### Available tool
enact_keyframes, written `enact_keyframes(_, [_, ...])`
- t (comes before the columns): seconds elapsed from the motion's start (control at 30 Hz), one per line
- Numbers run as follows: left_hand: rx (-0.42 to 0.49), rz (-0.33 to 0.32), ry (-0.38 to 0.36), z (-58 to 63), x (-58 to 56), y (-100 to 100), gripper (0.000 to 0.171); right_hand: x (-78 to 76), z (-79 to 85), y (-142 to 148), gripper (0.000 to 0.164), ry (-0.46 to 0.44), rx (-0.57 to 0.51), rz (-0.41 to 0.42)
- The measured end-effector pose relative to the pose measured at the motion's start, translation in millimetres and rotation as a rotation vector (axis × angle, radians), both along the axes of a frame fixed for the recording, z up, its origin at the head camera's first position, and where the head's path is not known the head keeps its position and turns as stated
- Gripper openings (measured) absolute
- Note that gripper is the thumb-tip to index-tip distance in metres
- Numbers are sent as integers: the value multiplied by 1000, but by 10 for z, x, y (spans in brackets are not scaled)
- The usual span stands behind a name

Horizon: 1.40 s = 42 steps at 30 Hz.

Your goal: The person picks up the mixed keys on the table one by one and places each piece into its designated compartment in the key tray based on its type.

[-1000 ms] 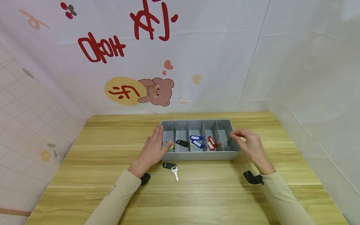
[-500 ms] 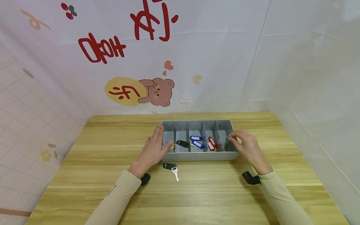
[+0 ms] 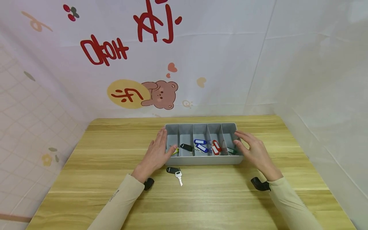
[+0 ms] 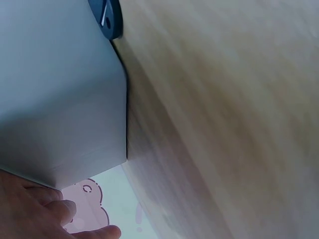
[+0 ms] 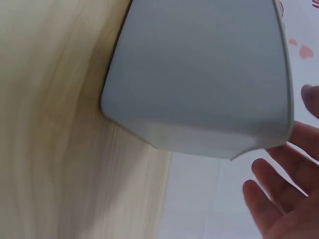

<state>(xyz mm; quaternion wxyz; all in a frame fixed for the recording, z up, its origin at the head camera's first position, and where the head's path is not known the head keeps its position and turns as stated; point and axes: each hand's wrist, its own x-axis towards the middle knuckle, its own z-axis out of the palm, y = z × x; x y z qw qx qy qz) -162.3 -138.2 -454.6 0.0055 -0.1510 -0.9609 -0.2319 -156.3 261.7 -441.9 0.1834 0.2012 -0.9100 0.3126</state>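
Observation:
A grey box (image 3: pixel 201 160) with a row of compartments stands on the table. Along its left end rests my left hand (image 3: pixel 155 151), fingers straight, thumb over the rim. At the right end my right hand (image 3: pixel 254 150) holds nothing, its thumb and fingers apart at the rim. A green key tag (image 3: pixel 231 150) lies in the rightmost compartment. Going left come red key tags (image 3: pixel 216 147), blue key tags (image 3: pixel 202 148) and a black key tag (image 3: pixel 187 147). A yellow item (image 3: pixel 176 150) in the leftmost compartment is partly hidden by my left thumb.
In front of the box, a second black key tag (image 3: pixel 172 170) with a silver key (image 3: pixel 179 179) lies on the wooden table (image 3: pixel 201 204). A printed white sheet (image 3: pixel 230 64) rises behind the table and along both sides.
My right hand has let go of the green key tag, which now lies in the rightmost compartment. The fingers have spread and moved slightly right. My left hand stays in place.

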Motion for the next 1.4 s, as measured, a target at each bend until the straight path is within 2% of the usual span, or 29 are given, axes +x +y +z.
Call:
enact_keyframes(0.3, [33, -5, -3, 16, 6, -3, 91, 140, -18, 123, 66, -205, 139, 53])
enact_keyframes(0.4, [32, -9, 2, 17, 3, 0, 93, 162, -41, 147, 73, -248, 164, 62])
enact_keyframes(0.57, [31, -19, -26, 25, -15, -16, 96, 164, -72, 145, 77, -295, 186, 68])
enact_keyframes(0.83, [79, -72, -85, 130, -19, -96, 93, 162, -57, 129, 76, -357, 213, 72])
enact_keyframes(0.93, [110, -104, -66, 181, 24, -129, 91, 168, -58, 125, 76, -367, 212, 75])
enact_keyframes(1.17, [182, -190, 37, 284, 147, -173, 87, 177, -63, 131, 76, -373, 206, 75])
enact_keyframes(1.4, [260, -245, 96, 348, 293, -216, 77, 176, -68, 130, 76, -379, 198, 79])
